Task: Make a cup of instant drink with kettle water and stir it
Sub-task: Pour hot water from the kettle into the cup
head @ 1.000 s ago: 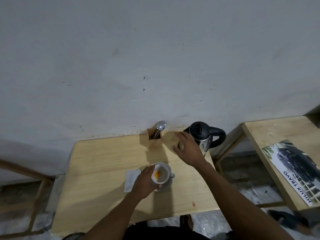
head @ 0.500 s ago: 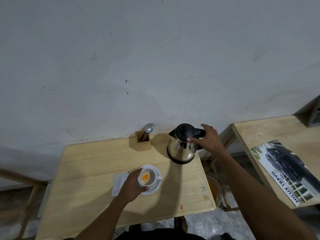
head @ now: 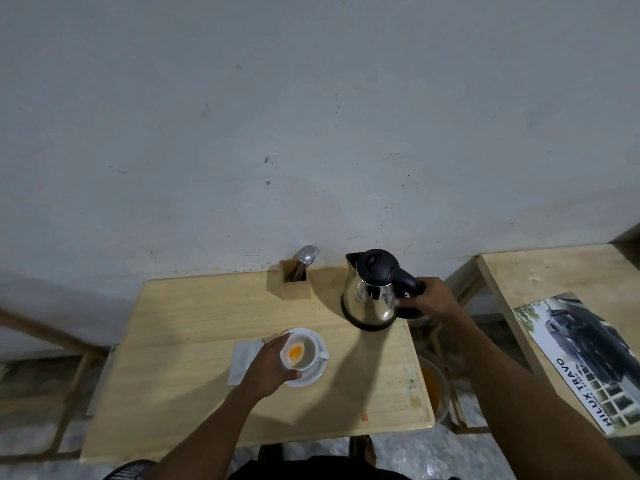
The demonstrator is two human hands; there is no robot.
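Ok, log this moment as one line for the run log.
step: pre-pour | right hand: gripping kettle handle, kettle on table | left hand: holding cup on saucer | cup: orange powder, no water visible

A white cup [head: 300, 351] with orange powder [head: 295, 350] inside sits on a white saucer [head: 317, 372]; the kettle [head: 370, 299] is shiny silver with black lid and handle, on a pale wooden table [head: 180, 341]; the sachet [head: 244, 362] is white

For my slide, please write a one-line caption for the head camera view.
Right hand grips the kettle handle while left hand steadies the cup of orange powder on its saucer.
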